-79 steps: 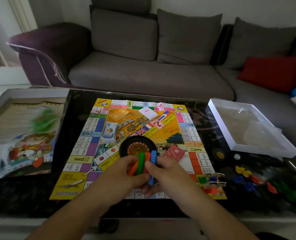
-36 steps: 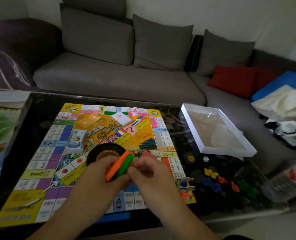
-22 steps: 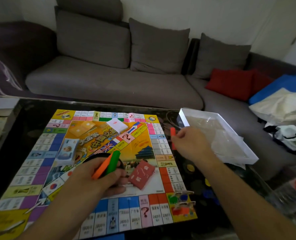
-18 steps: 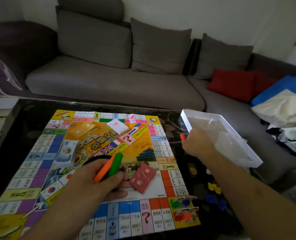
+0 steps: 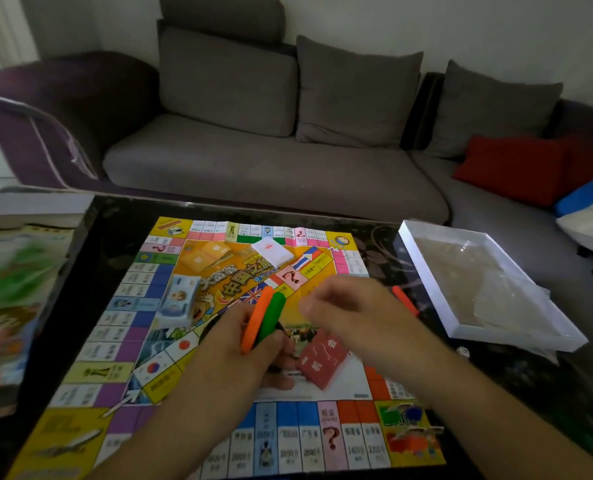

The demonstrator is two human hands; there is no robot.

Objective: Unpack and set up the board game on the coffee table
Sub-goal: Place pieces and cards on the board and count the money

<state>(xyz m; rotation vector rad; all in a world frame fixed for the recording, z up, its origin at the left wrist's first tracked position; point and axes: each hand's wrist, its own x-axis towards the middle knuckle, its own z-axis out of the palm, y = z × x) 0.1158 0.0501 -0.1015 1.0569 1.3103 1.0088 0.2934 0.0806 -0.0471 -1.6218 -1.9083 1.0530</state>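
The board (image 5: 218, 341) lay unfolded on the dark coffee table (image 5: 108, 237), taking up most of its middle. Behind the table stood a grey sofa (image 5: 270, 168) with a red cushion (image 5: 516, 168) at its right end. The box lid (image 5: 7, 306) rested at the table's left edge, printed side up, and the white tray (image 5: 495, 336) sat at the right, just beside the board. The left hand (image 5: 239, 351) hovered over the board's middle, its fingers curled round an orange stick (image 5: 255, 320) and a green stick (image 5: 270, 317), which stood side by side, touching and tilted up. The right hand (image 5: 350, 310), blurred, hung just beside them with fingers loosely bent and nothing in it. On the board lay a red deck (image 5: 322, 362) near the hands, a banknote stack (image 5: 180, 299) to the left and a white deck (image 5: 272, 251) near the far edge. A red stick (image 5: 405, 301) lay on the table between board and tray.
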